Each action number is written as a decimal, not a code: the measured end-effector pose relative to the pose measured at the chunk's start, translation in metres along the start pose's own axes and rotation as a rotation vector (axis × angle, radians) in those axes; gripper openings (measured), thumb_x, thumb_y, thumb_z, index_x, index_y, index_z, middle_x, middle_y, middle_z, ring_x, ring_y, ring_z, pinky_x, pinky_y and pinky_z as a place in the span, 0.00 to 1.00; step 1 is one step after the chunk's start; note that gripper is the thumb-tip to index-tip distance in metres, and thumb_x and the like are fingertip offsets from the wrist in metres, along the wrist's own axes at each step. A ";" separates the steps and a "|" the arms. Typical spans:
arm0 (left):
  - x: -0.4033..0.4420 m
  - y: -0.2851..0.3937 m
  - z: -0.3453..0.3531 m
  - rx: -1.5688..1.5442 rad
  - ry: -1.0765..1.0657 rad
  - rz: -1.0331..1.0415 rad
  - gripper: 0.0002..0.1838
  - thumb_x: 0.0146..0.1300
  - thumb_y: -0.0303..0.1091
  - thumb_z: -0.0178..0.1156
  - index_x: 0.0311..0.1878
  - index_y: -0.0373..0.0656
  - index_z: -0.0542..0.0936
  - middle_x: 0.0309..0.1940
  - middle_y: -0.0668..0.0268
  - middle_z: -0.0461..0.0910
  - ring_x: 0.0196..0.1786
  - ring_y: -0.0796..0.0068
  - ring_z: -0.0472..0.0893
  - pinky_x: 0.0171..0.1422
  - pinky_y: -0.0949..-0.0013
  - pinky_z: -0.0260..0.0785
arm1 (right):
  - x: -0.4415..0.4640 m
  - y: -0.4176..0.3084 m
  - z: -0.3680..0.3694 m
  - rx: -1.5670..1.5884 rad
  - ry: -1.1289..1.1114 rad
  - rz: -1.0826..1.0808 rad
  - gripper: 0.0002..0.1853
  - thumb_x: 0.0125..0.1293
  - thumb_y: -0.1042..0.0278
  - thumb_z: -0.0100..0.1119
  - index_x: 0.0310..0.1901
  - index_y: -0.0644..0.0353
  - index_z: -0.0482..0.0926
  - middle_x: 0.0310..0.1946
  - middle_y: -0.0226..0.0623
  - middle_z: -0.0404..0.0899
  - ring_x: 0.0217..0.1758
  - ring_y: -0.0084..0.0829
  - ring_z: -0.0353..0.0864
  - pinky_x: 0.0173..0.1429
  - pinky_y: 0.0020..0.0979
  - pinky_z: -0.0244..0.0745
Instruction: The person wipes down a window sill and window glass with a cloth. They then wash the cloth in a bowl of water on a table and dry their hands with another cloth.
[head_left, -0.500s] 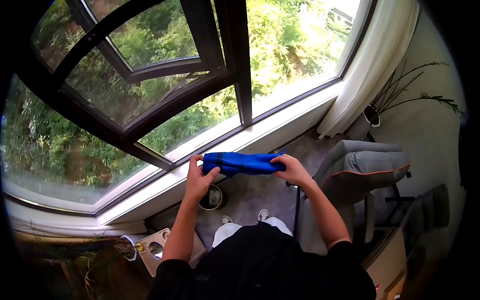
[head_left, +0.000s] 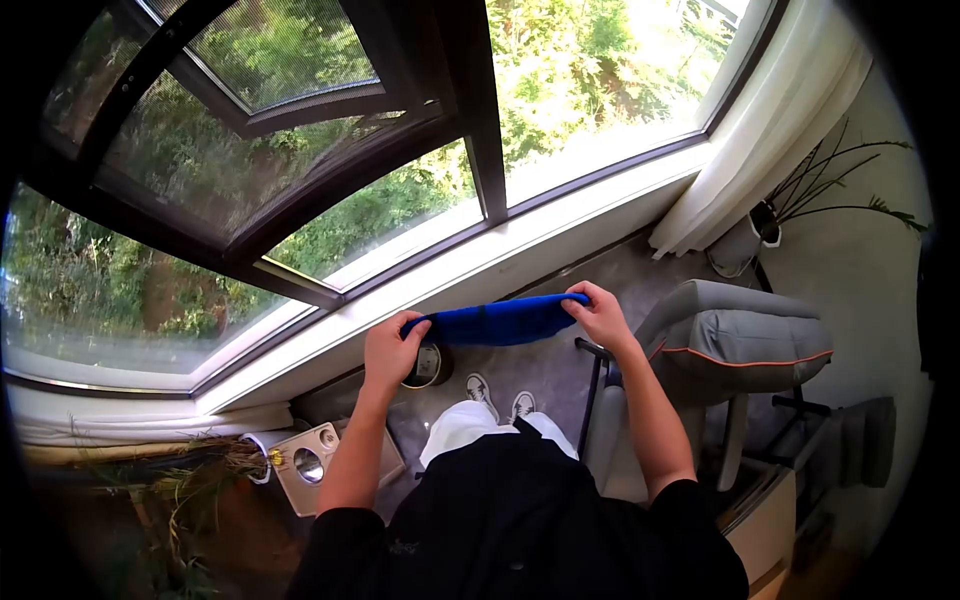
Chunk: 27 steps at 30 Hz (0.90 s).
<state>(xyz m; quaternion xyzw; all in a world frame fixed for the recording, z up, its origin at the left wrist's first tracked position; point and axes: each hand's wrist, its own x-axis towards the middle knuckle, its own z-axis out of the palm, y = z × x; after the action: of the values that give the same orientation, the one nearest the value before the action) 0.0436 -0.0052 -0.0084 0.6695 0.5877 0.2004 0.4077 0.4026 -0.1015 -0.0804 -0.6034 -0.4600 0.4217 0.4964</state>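
A blue cloth (head_left: 502,322) with a darker band is stretched out in front of me at waist height, gathered into a narrow strip. Its left end is pinched between the thumb and fingers of my left hand (head_left: 391,350). At the other end, my right hand (head_left: 602,317) grips a corner in the same way and sits a little higher. The cloth sags slightly along its lower edge. Below its left end, a round bin (head_left: 430,366) stands on the floor, partly covered by my left hand.
A wide window with dark frames (head_left: 490,180) and a white sill (head_left: 560,228) runs ahead. To the right are a grey padded chair (head_left: 750,335), a white curtain (head_left: 770,130) and a potted plant (head_left: 742,245). A beige stand (head_left: 300,490) with a metal bowl is at left.
The cloth has gone from a loose, thicker bundle to a tauter, thinner strip. My right hand has moved slightly right and up, and my left hand slightly left. My feet and the view have shifted.
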 end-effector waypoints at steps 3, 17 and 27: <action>0.015 -0.018 0.007 0.270 0.280 0.515 0.09 0.67 0.36 0.68 0.37 0.40 0.84 0.40 0.60 0.83 0.41 0.72 0.78 0.52 0.66 0.71 | 0.002 -0.009 0.010 -0.137 0.068 0.021 0.11 0.70 0.63 0.68 0.41 0.64 0.83 0.30 0.30 0.82 0.34 0.17 0.75 0.41 0.25 0.73; 0.112 -0.056 0.155 -1.076 -0.313 -0.223 0.17 0.75 0.38 0.64 0.60 0.44 0.72 0.50 0.69 0.78 0.51 0.79 0.78 0.61 0.69 0.73 | 0.064 0.071 0.133 0.044 -0.046 -0.001 0.29 0.70 0.71 0.62 0.70 0.64 0.69 0.61 0.40 0.73 0.70 0.32 0.71 0.70 0.31 0.70; 0.213 -0.093 0.237 -1.251 -0.278 -0.519 0.14 0.73 0.28 0.57 0.59 0.43 0.74 0.50 0.63 0.81 0.53 0.68 0.83 0.57 0.61 0.80 | 0.142 0.135 0.114 -0.559 0.028 -0.144 0.47 0.56 0.61 0.77 0.76 0.56 0.64 0.77 0.53 0.60 0.79 0.53 0.62 0.77 0.43 0.65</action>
<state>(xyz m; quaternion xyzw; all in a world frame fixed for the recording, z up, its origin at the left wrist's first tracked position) 0.2110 0.1213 -0.2649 0.1660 0.4451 0.3101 0.8235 0.3423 0.0498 -0.2387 -0.6885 -0.5930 0.2339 0.3458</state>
